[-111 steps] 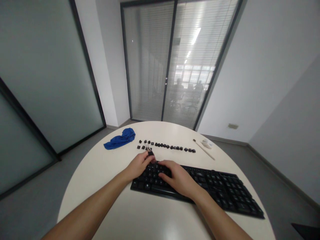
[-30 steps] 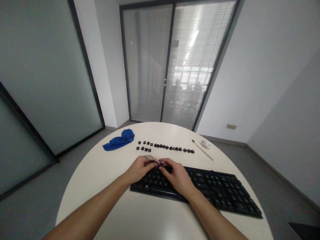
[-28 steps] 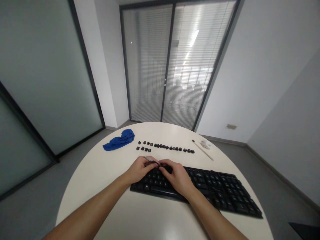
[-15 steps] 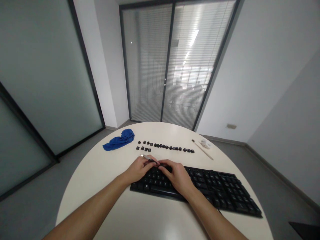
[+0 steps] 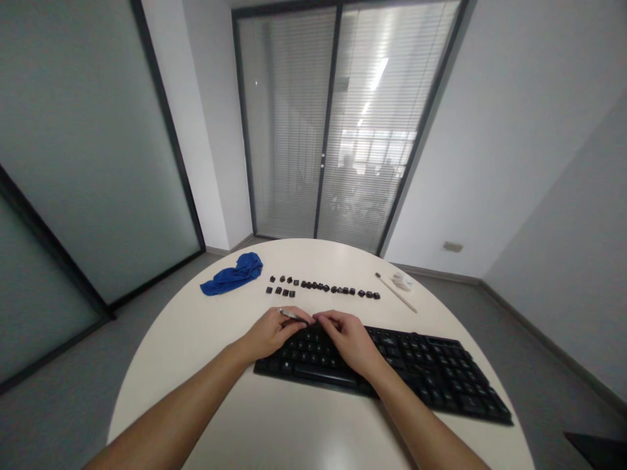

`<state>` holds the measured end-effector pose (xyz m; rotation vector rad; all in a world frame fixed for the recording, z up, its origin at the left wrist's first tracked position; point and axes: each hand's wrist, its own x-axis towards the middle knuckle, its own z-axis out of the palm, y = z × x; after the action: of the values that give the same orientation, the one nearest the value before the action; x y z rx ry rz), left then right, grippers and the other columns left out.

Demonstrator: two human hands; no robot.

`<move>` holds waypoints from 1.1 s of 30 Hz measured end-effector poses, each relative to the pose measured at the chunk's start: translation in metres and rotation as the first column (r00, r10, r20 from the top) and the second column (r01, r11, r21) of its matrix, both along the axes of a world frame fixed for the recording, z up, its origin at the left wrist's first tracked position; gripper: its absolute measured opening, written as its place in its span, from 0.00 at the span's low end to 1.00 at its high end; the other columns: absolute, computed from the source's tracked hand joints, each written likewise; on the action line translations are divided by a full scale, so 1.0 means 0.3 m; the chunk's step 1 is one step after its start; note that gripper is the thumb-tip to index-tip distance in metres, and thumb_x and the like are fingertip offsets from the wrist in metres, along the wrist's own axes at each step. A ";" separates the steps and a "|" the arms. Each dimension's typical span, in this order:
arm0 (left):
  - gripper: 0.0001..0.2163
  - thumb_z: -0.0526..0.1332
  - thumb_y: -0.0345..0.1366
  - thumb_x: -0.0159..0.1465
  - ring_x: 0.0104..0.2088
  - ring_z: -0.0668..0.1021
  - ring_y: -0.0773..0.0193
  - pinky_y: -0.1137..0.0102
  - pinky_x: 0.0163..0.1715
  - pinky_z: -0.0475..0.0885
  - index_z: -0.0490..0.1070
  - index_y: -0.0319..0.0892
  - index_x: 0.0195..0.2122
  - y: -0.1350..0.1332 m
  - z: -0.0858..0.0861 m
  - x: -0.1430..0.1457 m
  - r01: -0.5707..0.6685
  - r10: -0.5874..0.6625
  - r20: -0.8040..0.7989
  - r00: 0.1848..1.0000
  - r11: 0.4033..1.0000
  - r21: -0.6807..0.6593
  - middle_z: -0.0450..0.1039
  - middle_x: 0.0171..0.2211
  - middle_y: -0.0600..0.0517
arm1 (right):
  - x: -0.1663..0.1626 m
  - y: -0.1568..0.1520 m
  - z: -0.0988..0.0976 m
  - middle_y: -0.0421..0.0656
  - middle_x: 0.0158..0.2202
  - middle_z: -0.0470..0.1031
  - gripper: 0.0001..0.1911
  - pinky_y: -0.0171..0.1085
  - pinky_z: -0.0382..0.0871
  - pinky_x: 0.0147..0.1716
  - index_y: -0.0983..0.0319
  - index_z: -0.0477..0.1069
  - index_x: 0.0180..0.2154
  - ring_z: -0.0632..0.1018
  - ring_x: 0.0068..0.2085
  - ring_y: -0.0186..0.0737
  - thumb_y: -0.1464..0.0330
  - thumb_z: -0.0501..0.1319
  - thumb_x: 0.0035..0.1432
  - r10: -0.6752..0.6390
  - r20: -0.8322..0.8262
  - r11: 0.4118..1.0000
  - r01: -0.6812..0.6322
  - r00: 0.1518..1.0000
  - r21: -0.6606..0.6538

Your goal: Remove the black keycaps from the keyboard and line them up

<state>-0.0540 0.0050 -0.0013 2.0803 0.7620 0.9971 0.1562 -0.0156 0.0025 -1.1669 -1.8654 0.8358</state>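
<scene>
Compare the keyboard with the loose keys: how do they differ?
The keyboard is one long piece; the loose keys are many small ones.
The left hand and right hand are at the keyboard; neither touches the loose keys.
The keyboard lies nearer the person, the loose keys farther off.
Both are black, on the table.

The head-worn camera looks forward and down from above the near side of the white round table (image 5: 274,424), wide-angled, with the black computer keyboard (image 5: 414,362) near and the blind-hung glass partition (image 5: 289,130) well beyond.
</scene>
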 end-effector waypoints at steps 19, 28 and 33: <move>0.11 0.56 0.28 0.65 0.45 0.78 0.61 0.65 0.50 0.71 0.78 0.43 0.43 -0.008 0.007 0.003 0.019 -0.016 0.058 0.998 0.998 -0.051 0.79 0.43 0.50 | 0.047 0.016 0.030 0.43 0.44 0.80 0.18 0.42 0.68 0.51 0.59 0.77 0.48 0.79 0.46 0.45 0.57 0.56 0.64 0.170 -0.082 0.978 -0.178 0.982 -0.112; 0.12 0.56 0.29 0.66 0.44 0.78 0.61 0.66 0.47 0.73 0.78 0.44 0.45 -0.007 0.001 0.001 0.011 -0.007 0.061 0.998 0.998 -0.067 0.78 0.44 0.50 | 0.051 0.014 0.029 0.43 0.46 0.80 0.17 0.44 0.67 0.52 0.58 0.76 0.49 0.78 0.48 0.45 0.59 0.59 0.62 0.194 -0.090 0.971 -0.205 0.977 -0.126; 0.11 0.56 0.30 0.66 0.45 0.79 0.61 0.66 0.49 0.72 0.78 0.43 0.44 -0.010 0.006 0.002 0.032 -0.027 0.064 0.998 0.997 -0.068 0.79 0.44 0.50 | 0.053 0.019 0.021 0.43 0.46 0.80 0.17 0.44 0.67 0.53 0.57 0.76 0.49 0.78 0.48 0.45 0.59 0.58 0.62 0.177 -0.086 0.977 -0.186 0.980 -0.103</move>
<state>-0.0534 0.0020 0.0005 1.9860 0.7214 1.0018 0.1721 -0.0099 0.0088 -1.0258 -1.9030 1.0833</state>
